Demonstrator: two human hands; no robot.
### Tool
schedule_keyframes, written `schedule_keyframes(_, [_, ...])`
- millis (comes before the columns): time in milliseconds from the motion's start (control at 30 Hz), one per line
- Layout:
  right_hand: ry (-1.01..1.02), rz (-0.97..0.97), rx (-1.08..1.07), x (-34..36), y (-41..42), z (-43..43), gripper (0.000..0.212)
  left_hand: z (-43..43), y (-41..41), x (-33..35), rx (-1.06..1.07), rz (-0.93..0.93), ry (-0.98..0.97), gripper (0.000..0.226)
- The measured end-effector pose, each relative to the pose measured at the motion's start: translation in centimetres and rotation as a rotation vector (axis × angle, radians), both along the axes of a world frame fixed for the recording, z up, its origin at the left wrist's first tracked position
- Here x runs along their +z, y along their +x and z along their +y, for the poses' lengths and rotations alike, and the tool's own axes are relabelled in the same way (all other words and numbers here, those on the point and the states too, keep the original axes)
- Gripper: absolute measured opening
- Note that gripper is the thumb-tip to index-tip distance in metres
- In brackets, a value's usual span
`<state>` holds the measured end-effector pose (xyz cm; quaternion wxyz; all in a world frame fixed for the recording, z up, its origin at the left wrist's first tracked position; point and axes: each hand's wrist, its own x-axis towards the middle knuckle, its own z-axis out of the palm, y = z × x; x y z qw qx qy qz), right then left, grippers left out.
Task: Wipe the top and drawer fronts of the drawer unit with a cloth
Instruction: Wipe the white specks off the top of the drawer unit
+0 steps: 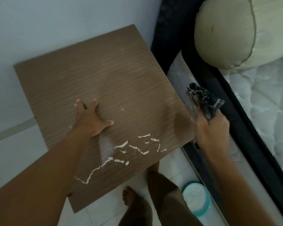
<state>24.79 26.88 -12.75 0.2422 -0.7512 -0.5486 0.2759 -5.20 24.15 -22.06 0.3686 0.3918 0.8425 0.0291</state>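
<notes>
One teal bowl (196, 199) of white powder

Brown wood-grain laminate top of the drawer unit (104, 82): matt, finely ribbed, with pale chipped patches (137, 147) near the front edge exposing a lighter layer. Dark woven cloth with frayed threads (204, 101), right: soft, matt. Beige fabric pillow (235, 30), far right: smooth, piped seam. White quilted mattress (260, 98): stitched textile. White floor tiles (95, 214): slightly glossy. Round teal plastic tub (198, 199), near: smooth.

Two hands (91, 120), one cloth (204, 100), one drawer unit (104, 75), one pillow (232, 31)
</notes>
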Motion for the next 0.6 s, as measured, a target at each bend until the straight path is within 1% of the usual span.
schedule_keyframes(33, [-0.025, -0.031, -0.002, -1.2, 0.7, -0.1, 0.018, 0.0, 0.0, 0.0, 0.000, -0.004, -0.004, 0.106])
schedule_keyframes(67, [-0.083, -0.058, 0.010, -2.4, 1.3, -0.1, 0.030, 0.0, 0.0, 0.0, 0.002, -0.009, -0.004, 0.106])
schedule_keyframes(100, [-0.156, -0.072, 0.040, -4.1, 1.7, -0.1, 0.046, 0.1, 0.0, 0.1, 0.005, -0.014, -0.001, 0.106])
schedule_keyframes(133, [-0.223, -0.076, 0.087, -5.7, 1.8, -0.3, 0.056, 0.0, 0.0, 0.1, 0.009, -0.016, 0.002, 0.106])
schedule_keyframes(167, [-0.255, -0.112, 0.169, -7.4, 1.7, -0.7, 0.059, 0.0, 0.0, 0.1, 0.013, -0.013, 0.005, 0.106])
schedule_keyframes(233, [-0.159, -0.266, 0.322, -10.2, 1.0, -1.8, 0.062, 0.0, -0.1, 0.1, 0.013, -0.004, 0.003, 0.107])
schedule_keyframes(300, [-0.069, -0.354, 0.321, -11.2, 0.1, -2.6, 0.065, 0.1, -0.1, 0.0, 0.012, -0.003, -0.001, 0.107])
schedule_keyframes(433, [-0.064, -0.361, 0.231, -11.9, -1.5, -3.8, 0.067, 0.1, -0.2, 0.0, 0.005, -0.007, -0.002, 0.108])
schedule_keyframes(600, [-0.083, -0.372, 0.217, -11.8, -4.8, -5.8, 0.071, 0.3, -0.1, 0.0, -0.009, 0.011, -0.004, 0.108])
